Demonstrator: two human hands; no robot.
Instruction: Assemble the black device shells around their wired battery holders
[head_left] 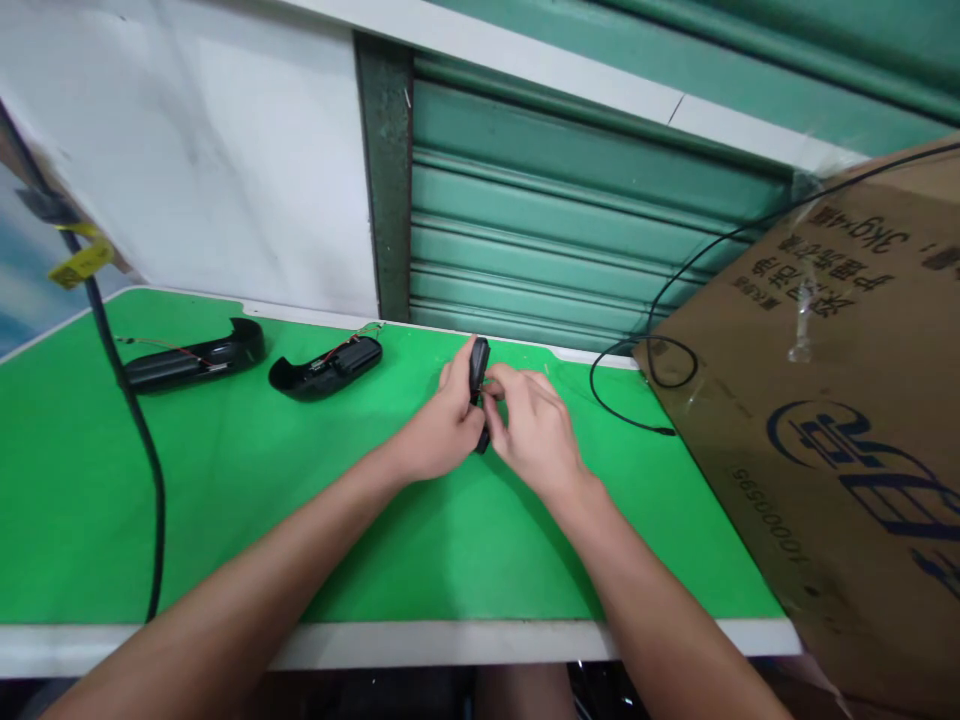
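The left hand (442,430) closes around a black part (479,362), seemingly steadying it for the right hand (538,425), whose fingers pinch nearly together, on what I cannot tell

Right hand (536,425) perhaps touches black part (478,365).

I saw a slim black casing (478,362) in the left hand (442,430), pointing away, just beside the right hand (536,425).
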